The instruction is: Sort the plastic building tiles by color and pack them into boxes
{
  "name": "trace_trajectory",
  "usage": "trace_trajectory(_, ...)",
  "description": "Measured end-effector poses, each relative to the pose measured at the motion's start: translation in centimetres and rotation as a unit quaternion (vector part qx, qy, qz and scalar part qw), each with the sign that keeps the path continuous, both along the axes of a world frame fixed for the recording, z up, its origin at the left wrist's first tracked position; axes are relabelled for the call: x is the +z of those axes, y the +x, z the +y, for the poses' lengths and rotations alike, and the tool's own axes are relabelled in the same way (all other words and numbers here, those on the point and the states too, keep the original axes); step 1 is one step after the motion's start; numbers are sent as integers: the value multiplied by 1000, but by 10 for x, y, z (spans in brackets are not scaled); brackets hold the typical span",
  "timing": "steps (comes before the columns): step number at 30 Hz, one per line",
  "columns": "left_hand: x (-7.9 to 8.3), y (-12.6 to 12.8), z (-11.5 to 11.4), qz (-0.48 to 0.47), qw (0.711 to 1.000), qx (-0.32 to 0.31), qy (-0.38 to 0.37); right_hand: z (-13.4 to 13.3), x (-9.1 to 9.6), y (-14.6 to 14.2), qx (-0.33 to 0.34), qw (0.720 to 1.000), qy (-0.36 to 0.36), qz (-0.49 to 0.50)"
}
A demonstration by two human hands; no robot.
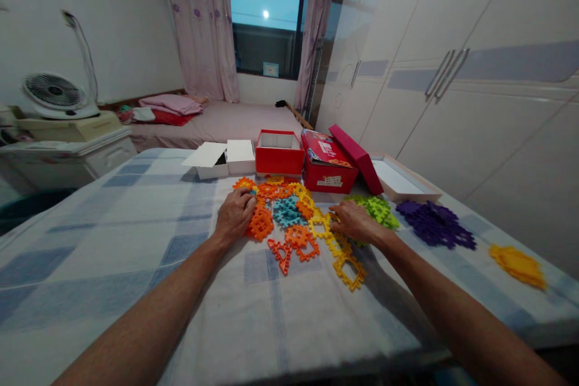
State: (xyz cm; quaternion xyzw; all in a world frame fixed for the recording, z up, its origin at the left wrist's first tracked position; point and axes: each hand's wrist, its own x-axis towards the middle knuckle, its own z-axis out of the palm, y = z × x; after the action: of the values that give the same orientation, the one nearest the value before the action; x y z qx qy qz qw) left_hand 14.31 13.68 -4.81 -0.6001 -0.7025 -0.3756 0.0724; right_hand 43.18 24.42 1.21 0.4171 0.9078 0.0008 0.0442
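Both forearms reach out from the near edge over a table covered with a blue-and-white checked cloth (136,235). Nearest on the cloth lie loose interlocking plastic pieces: a yellow open frame (349,271) and a red-orange triangular piece (281,253), just beyond it an orange square frame (302,241). The left hand (235,214) lies palm down on the left edge of the mixed pile of pieces (284,208), its fingers curled over orange pieces (261,223); whether it actually grips one cannot be told, since the fingertips are hidden. The right hand (353,220) rests on the right side of the pile, fingers bent and touching yellow pieces (322,224), with no piece clearly lifted. Teal pieces (287,211) sit in the middle of the pile between the two hands. Just beyond the right hand is a heap of green pieces (377,208), farther right a heap of purple pieces (436,224), and well apart near the right edge a small heap of yellow-orange pieces (518,265). Behind the pile stand a small open white box (226,160), an open red box (279,154), a red printed box (328,163) with its lid tilted up, and a shallow white tray (404,184). Past the table are a bed (217,120), a fan (56,93), curtains and a window (266,6), with white wardrobe doors (452,72) on the right.
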Motion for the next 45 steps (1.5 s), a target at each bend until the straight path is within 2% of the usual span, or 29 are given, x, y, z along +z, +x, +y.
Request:
trace_trajectory(4,-1,-1,1,2,1000,1,0,4,-2,3,-2,1000,8,26)
trace_trajectory(7,-2,-1,1,1,1000,1,1,4,7,8,4,999,4,43)
trace_trajectory(10,-1,0,1,-2,1000,-1,4,1,17,8,31,991,-64,113)
trace_trajectory(13,-1,0,1,-3,1000,1,6,-3,18,-1,57,973,-141,171)
trace_trajectory(20,1,2,0,-6,1000,0,5,4,6,-25,49,969,-189,153)
trace_trajectory(26,0,2,0,-8,1000,4,9,9,4,-27,6,963,-192,187)
trace_trajectory(31,0,1,1,-7,1000,4,6,3,-4,-21,-50,945,-221,236)
trace_trajectory(35,0,1,1,0,1000,3,9,-1,-4,-18,-68,930,-254,257)
trace_trajectory(40,-1,1,1,6,1000,3,14,0,9,-24,-65,915,-207,341)
trace_trajectory(45,-1,1,0,2,1000,-1,13,-5,22,-23,-43,951,-128,277)
